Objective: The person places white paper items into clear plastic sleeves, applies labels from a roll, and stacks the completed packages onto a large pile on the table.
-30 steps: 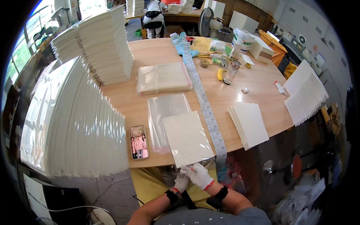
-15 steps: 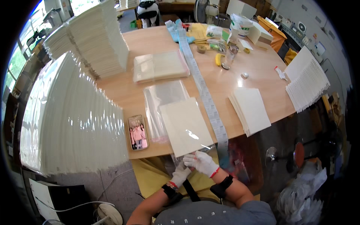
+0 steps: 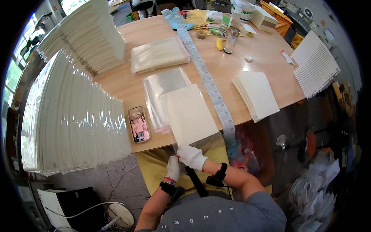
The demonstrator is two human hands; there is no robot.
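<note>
A cream board lies at the table's near edge inside a clear plastic bag, whose loose end hangs over my lap. Both my hands wear white gloves and meet at that loose end. My left hand is closed, fingertips pinching the plastic near its left corner. Beside it, my right hand has its fingers bent together on the same plastic, just below the board; its fingertips are partly hidden. Flat clear bags lie partly under the board. A long strip of printed labels runs along its right side.
Tall stacks of bagged boards stand at the left, next to a phone. A pile of clear bags lies farther back. Loose boards and a leaning row of boards are at the right. A glass jar stands beside a banana.
The whole view has shifted, so the table sits higher. My right hand has moved left along the bag's loose end, and more clear plastic shows beyond the board's near edge.
</note>
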